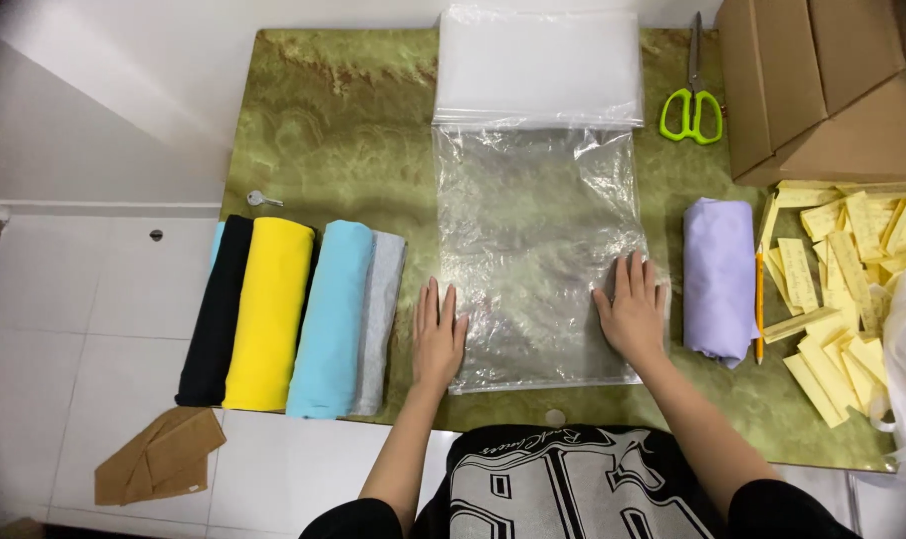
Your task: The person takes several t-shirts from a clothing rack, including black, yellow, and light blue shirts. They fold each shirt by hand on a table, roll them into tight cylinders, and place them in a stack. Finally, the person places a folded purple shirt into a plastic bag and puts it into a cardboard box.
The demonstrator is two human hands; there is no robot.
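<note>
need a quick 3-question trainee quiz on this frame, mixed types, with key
1. True or false: both hands lie flat on the clear plastic bag.
2. Which rolled cloth lies nearest the left hand? A yellow B grey C black
3. Fill in: the lilac roll lies beside the ___ hand.

Key: 1 true; 2 B, the grey roll; 3 right.
</note>
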